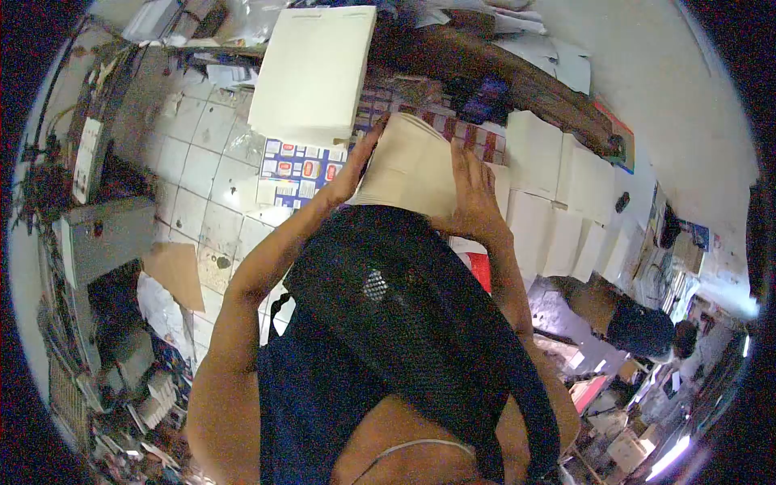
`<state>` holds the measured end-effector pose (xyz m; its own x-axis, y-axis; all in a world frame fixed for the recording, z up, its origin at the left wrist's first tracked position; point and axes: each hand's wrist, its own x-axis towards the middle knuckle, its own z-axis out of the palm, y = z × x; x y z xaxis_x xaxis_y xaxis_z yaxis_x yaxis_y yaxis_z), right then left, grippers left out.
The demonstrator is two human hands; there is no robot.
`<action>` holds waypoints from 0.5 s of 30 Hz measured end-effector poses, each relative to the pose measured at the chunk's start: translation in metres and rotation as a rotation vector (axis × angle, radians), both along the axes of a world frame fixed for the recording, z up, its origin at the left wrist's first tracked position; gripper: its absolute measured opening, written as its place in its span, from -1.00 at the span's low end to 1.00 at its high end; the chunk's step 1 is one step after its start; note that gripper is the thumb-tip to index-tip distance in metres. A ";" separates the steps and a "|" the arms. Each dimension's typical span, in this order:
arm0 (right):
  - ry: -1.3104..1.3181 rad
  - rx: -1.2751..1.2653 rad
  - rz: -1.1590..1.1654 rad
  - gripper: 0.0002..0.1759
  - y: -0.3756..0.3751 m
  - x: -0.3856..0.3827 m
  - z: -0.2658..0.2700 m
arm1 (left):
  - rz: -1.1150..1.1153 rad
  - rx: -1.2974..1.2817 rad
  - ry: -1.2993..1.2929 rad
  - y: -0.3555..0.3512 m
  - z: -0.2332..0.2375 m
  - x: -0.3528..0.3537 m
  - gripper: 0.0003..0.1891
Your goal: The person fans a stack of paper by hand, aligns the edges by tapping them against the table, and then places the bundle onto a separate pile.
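Observation:
A stack of cream paper sheets (411,166) is held upright between my two hands in front of my chest. My left hand (356,167) presses along its left side, fingers pointing up. On the right side my right hand (477,194) grips the edge, with the thumb low near the stack's bottom corner. Just beyond to the left lies a larger pile of pale sheets (314,73), on top of a blue and white printed sheet (295,171). The lower edge of the held stack is partly hidden by the dark mesh cloth on my front.
Several paper stacks (533,158) stand at the right. Behind runs a dark wooden beam (533,69). A grey metal cabinet (105,234) stands left, near a brown board (175,275) on the tiled floor (194,170). Another person (638,323) is at the lower right.

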<state>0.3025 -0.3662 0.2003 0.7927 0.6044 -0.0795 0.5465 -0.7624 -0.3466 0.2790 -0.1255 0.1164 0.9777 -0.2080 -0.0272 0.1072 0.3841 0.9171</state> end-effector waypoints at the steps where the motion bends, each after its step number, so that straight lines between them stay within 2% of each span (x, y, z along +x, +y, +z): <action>1: 0.000 -0.003 -0.016 0.47 0.001 -0.001 -0.002 | -0.003 -0.021 -0.021 0.002 -0.001 -0.004 -0.31; 6: 0.115 -0.055 -0.103 0.46 0.005 0.001 -0.001 | -0.021 -0.056 0.005 0.001 0.000 -0.009 -0.31; 11: 0.000 0.088 -0.164 0.44 0.008 0.002 -0.008 | -0.120 -0.109 0.156 0.004 -0.012 0.014 -0.32; 13: -0.027 0.099 -0.173 0.42 0.010 -0.001 -0.011 | -0.115 -0.031 0.153 0.008 -0.017 0.011 -0.32; 14: -0.044 0.086 -0.172 0.41 0.012 -0.001 -0.011 | -0.030 0.127 -0.009 0.009 -0.018 0.004 -0.31; 15: -0.062 0.073 -0.173 0.40 0.012 -0.001 -0.012 | 0.010 0.189 -0.002 0.011 -0.008 -0.007 -0.33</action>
<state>0.3011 -0.3540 0.1887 0.8875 0.4607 0.0117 0.4311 -0.8209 -0.3746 0.2717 -0.1142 0.1083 0.9798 -0.1897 -0.0631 0.1024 0.2055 0.9733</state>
